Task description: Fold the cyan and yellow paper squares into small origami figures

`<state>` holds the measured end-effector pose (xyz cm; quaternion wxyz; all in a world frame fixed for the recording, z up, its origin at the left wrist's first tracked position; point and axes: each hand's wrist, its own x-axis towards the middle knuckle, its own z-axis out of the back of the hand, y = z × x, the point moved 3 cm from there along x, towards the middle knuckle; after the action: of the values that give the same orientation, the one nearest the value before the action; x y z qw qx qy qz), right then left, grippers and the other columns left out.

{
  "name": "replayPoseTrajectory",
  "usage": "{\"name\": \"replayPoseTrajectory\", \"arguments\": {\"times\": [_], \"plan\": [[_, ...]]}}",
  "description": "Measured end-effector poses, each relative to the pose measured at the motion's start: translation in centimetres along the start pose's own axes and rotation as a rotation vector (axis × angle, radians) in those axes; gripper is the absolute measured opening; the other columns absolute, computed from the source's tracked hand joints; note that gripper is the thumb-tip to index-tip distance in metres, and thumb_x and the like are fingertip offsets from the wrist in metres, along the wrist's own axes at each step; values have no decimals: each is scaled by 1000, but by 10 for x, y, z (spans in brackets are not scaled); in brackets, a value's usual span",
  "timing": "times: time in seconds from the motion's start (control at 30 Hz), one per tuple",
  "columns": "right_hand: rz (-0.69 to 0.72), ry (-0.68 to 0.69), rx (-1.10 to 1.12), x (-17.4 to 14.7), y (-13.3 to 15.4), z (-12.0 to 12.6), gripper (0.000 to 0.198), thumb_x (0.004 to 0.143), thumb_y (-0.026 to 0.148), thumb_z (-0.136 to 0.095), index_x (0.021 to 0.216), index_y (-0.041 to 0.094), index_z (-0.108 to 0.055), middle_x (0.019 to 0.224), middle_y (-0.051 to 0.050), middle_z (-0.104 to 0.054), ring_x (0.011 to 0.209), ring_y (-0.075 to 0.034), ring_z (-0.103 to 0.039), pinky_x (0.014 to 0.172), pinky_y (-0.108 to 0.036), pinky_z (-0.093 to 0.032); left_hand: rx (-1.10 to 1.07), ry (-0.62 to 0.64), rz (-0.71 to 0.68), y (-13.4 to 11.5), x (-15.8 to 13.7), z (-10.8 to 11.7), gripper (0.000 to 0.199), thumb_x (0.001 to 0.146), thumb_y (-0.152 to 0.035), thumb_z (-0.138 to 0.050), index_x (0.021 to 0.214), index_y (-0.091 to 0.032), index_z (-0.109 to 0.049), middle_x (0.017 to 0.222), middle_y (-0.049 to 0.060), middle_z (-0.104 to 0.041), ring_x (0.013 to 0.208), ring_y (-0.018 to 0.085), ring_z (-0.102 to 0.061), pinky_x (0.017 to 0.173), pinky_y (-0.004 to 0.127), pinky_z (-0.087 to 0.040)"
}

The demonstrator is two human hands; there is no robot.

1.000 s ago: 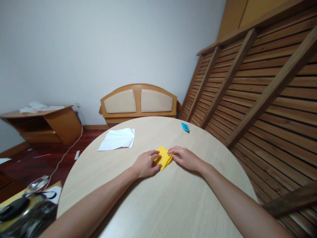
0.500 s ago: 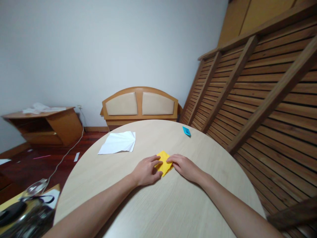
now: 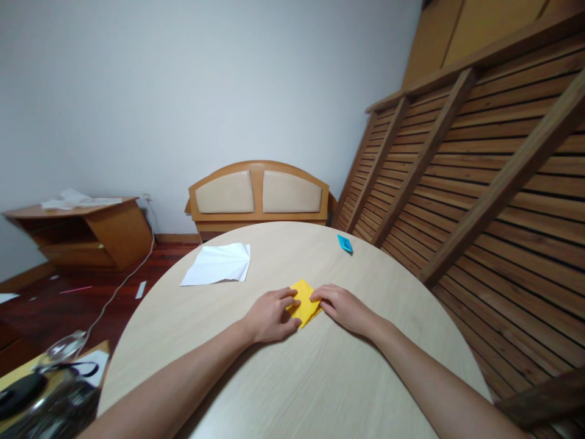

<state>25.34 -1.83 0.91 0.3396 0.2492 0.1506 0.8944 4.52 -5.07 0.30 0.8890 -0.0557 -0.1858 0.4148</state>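
Observation:
A yellow folded paper [image 3: 303,301], roughly diamond-shaped with layered edges at its lower right, lies on the round table [image 3: 292,390]. My left hand [image 3: 272,315] holds its left side, fingertips and thumb on the paper and slightly apart. At the right corner, my right hand [image 3: 340,303] pinches the layers between its fingers and thumb; the thumb is mostly hidden. Farther back to the right sits a small folded blue paper [image 3: 345,244]. To the left lies a creased white sheet [image 3: 217,264], with fan-like folds near its right end.
A wooden headboard [image 3: 258,190] stands behind the table. Slatted wooden panels [image 3: 457,201] lean along the right. On the left are a low wooden cabinet [image 3: 121,235], a cable [image 3: 119,286] on the floor, and a cluttered surface [image 3: 50,378] with plastic-wrapped items.
My right hand has shifted slightly right at the paper's right corner, and the layers at the lower right edge show a little more. My left hand stays in place.

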Motion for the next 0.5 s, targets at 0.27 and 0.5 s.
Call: {"name": "replayPoseTrajectory", "arguments": {"times": [0.27, 0.5], "plan": [[-8, 29, -19, -3, 5, 2, 25, 91, 11, -52, 104, 22, -71, 104, -6, -71, 99, -20, -62, 91, -34, -48, 7, -3, -5, -1, -1, 1, 42, 85, -41, -60, 119, -16, -67, 138, 13, -57, 126, 26, -56, 109, 39, -44], [-39, 13, -20, -3, 6, 0, 26, 90, 12, -53, 107, 20, -71, 106, -8, -71, 100, -21, -63, 92, -35, -48, -3, -6, -21, -2, -3, 2, 39, 86, -43, -60, 115, -17, -68, 137, 12, -58, 125, 27, -57, 108, 40, -45]]}}
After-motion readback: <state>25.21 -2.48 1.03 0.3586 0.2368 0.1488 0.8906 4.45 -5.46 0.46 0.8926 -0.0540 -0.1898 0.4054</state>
